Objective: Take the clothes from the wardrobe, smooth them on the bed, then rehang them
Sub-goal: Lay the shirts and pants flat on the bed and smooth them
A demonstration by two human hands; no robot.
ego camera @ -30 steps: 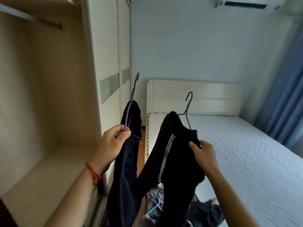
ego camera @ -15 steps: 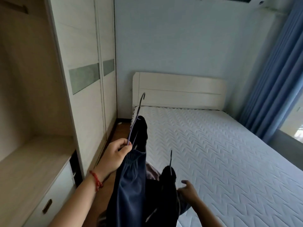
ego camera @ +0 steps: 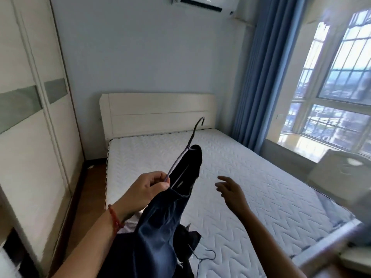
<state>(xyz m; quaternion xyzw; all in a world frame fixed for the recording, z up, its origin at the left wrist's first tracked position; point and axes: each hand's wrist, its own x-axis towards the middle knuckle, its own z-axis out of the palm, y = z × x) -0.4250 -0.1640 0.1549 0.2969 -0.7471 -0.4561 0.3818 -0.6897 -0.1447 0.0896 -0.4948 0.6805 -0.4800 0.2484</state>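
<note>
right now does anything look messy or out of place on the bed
Yes. At the near edge of the mattress, dark clothes lie crumpled with a hanger lying loose beside them, not laid flat.

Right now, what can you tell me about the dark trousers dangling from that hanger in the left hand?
The dark trousers look like deep navy denim, faded paler along the creases. They are draped over a thin purple wire hanger, whose hook tilts up toward the headboard. The left hand pinches the hanger wire where the fabric bunches at the top. The cloth hangs down over the near edge of the white quilted mattress, its lower end out of view.
</note>
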